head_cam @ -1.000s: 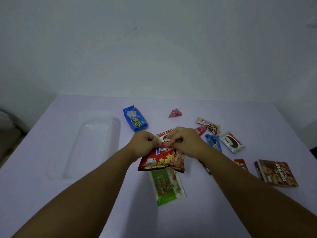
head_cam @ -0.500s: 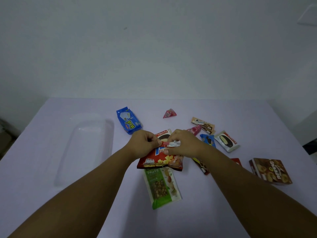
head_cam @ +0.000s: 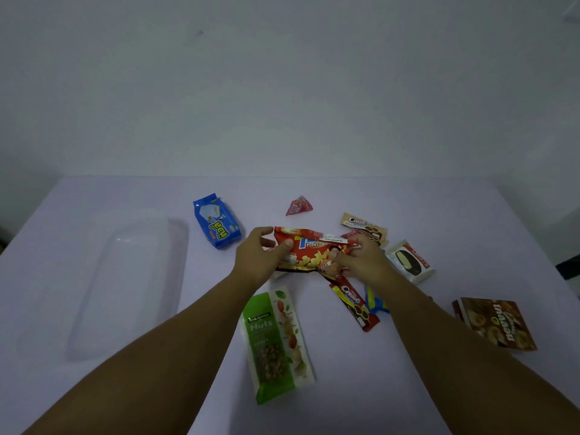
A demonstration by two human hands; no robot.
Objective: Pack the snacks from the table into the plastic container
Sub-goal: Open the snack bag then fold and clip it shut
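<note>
Both hands hold the red potato-snack bag point(head_cam: 309, 251) at the centre of the frame, above the worktop point(head_cam: 408, 387). The left hand point(head_cam: 255, 262) pinches the bag's left end between thumb and curled fingers point(head_cam: 262, 232). The right hand point(head_cam: 361, 260) grips the right end, fingers curled round the wrapper. The bag's long axis runs left to right across the frame.

The clear plastic container point(head_cam: 125, 287) lies at the left of the frame, well apart from the bag and apparently holding nothing. It lies to the left of both hands, so the left hand is nearer. The transfer is judged to run leftward.

The green nuts pack point(head_cam: 276, 343) lies just below the bag.
</note>
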